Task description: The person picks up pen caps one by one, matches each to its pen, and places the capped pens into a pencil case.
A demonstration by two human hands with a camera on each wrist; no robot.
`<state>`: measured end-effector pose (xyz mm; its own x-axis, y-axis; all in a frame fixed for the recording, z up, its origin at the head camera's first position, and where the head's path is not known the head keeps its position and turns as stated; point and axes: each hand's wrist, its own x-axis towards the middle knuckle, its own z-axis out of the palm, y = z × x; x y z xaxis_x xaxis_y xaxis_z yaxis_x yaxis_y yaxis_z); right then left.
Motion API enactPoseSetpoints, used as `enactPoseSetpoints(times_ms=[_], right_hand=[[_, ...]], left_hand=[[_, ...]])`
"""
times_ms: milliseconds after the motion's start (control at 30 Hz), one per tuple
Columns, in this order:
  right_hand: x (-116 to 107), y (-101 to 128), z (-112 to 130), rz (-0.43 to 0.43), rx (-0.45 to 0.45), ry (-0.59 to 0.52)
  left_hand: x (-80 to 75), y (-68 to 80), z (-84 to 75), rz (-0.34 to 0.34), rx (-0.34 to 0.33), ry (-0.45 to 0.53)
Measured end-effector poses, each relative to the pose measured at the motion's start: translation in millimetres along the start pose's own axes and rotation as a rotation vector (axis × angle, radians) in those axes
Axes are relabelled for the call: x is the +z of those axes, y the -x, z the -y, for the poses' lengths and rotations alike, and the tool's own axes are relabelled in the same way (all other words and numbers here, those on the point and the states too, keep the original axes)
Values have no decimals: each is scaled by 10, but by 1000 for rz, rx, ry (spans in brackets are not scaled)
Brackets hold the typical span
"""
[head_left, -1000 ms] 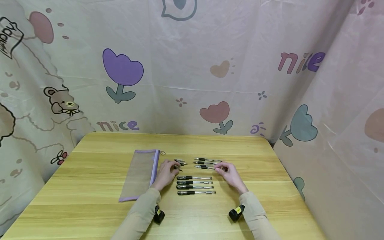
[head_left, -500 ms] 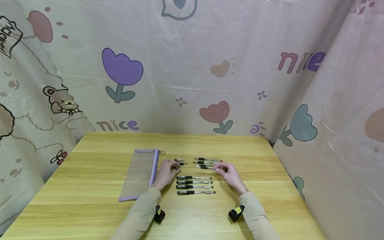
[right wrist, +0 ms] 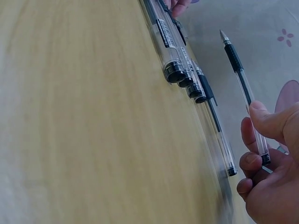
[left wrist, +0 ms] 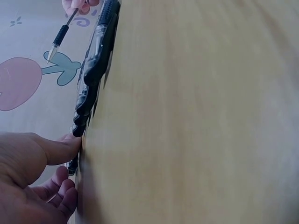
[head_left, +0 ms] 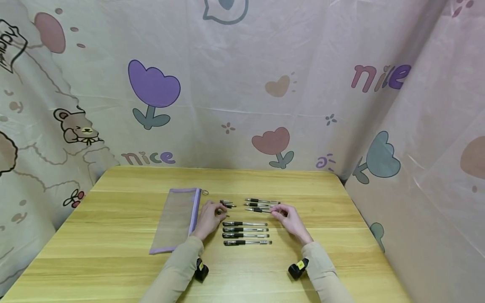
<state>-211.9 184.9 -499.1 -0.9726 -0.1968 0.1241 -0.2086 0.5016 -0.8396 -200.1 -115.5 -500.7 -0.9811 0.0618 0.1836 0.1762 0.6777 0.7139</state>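
Over table point(head_left: 113, 210), right hand point(head_left: 289, 219) pinching pen point(right wrist: 244, 84); capped pens point(head_left: 245, 230) nearby

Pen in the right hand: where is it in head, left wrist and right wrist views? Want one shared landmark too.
Head: pen just right of centre, below mid-height, tip pointing left from the right hand.
Left wrist: pen upper left, tip down-left.
Right wrist: pen right side, tip up-left.
Shared landmark: row of four capped pens.
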Motion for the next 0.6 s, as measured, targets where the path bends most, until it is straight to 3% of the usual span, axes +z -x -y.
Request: enactPoseSetpoints(times_ms=[600], right_hand=[[-12, -7, 29, 8, 0, -42]], left_hand=[[6, -5, 6, -14, 3, 17]])
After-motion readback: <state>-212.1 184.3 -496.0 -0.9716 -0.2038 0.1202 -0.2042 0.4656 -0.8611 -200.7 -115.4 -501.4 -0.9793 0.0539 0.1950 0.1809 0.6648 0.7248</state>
